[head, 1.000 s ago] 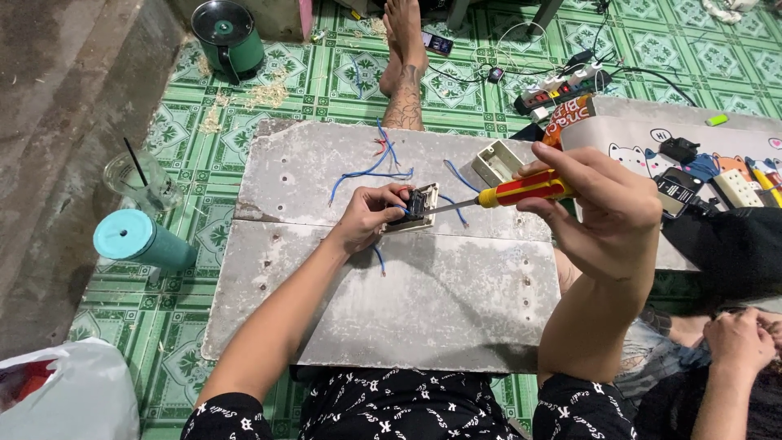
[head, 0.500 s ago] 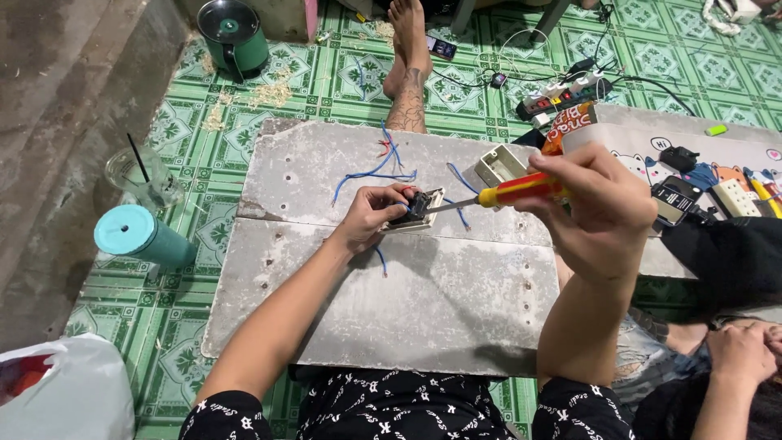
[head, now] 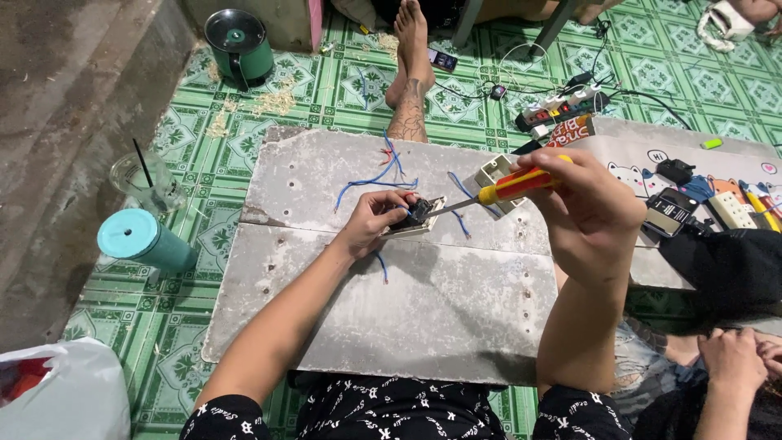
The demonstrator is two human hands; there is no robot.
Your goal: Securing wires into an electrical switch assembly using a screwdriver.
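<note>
1. Left hand [head: 373,222] is clamped around a small switch module [head: 417,217], pinning it flat on the grey board [head: 423,318] just above the board's centre. Fingers cover most of the module, so only its pale frame and dark middle show.
2. Right hand [head: 588,210] is wrapped tight around the yellow-and-red handle of a screwdriver [head: 489,195]. The shaft runs toward 8 o'clock and its tip lands on the module; whether it sits in a screw head is too small to tell.
3. A pale plastic back box [head: 492,173] lies just behind the shaft, partly hidden by the handle.
4. Blue wires [head: 376,175] trail off at 11 o'clock from the module; their ends under the left hand are out of sight.
5. At 3 o'clock another person's hands [head: 733,358] are cut off by the frame edge, and what they hold cannot be made out.
6. A teal tumbler [head: 145,241] stands at 9 o'clock, off the board, and a white bag [head: 61,399] is clipped at the lower left corner.
7. Against half a second ago: both hands keep the same holds, and the screwdriver's angle and the module's spot are unchanged.
</note>
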